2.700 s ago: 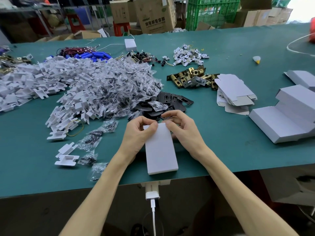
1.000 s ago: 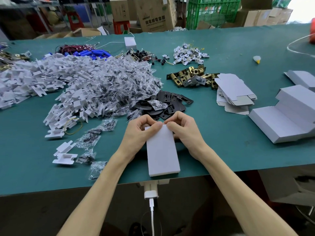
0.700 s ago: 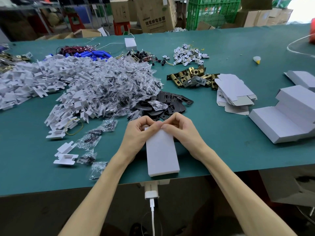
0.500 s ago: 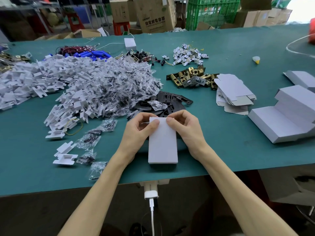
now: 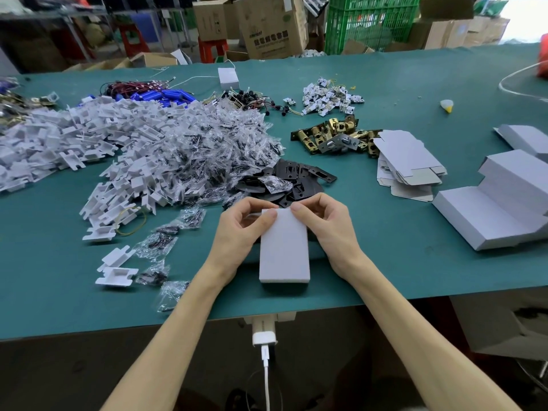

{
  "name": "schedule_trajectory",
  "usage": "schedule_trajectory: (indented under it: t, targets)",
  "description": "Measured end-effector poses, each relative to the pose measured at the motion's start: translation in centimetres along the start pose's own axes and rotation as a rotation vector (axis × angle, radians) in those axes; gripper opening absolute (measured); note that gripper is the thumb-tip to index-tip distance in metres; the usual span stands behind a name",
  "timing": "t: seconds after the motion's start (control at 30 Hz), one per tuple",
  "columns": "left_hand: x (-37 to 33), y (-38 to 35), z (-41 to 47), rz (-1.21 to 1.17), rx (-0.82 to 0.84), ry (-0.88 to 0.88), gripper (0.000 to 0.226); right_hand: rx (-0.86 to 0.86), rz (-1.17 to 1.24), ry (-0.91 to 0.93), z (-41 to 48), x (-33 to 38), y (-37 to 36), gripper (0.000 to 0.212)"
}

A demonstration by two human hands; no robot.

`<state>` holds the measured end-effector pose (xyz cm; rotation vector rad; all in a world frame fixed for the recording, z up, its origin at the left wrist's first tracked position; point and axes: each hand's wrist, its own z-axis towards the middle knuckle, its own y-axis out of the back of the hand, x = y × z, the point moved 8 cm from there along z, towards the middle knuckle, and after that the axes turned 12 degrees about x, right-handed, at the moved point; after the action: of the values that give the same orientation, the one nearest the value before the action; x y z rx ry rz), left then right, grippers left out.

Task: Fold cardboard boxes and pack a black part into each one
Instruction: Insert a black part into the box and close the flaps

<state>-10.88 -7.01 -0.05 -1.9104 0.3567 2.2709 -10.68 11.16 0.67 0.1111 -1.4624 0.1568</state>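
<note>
Bright, even light, glare at far right, soft shadows, wide-angle bending and softness toward the edges.

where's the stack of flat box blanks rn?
Head view, right of centre: the stack of flat box blanks lies between the brass latches on its left and the folded white boxes on its right.

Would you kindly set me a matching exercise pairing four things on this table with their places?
Things:
1 box
2 black plates
3 brass latches
4 flat blanks

Places:
A against the blanks' left side
B held between left hand and right hand
C just beyond the hands
D between the latches and the big boxes

Pairs: 1-B; 2-C; 3-A; 4-D
</note>
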Motion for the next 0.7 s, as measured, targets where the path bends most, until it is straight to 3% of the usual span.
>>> schedule_trajectory:
  t: [0.37, 0.7]
  targets:
    - [-0.3, -0.1, -0.2, -0.031, -0.019, -0.004, 0.022, 0.014, -0.021, 0.030, 0.1, 0.1, -0.1, 0.017]
    - [-0.6, -1.3, 0.0, -0.079, 0.068, 0.030, 0.040, -0.217, 0.073, 0.107, -0.2, -0.2, 2.3, 0.011]
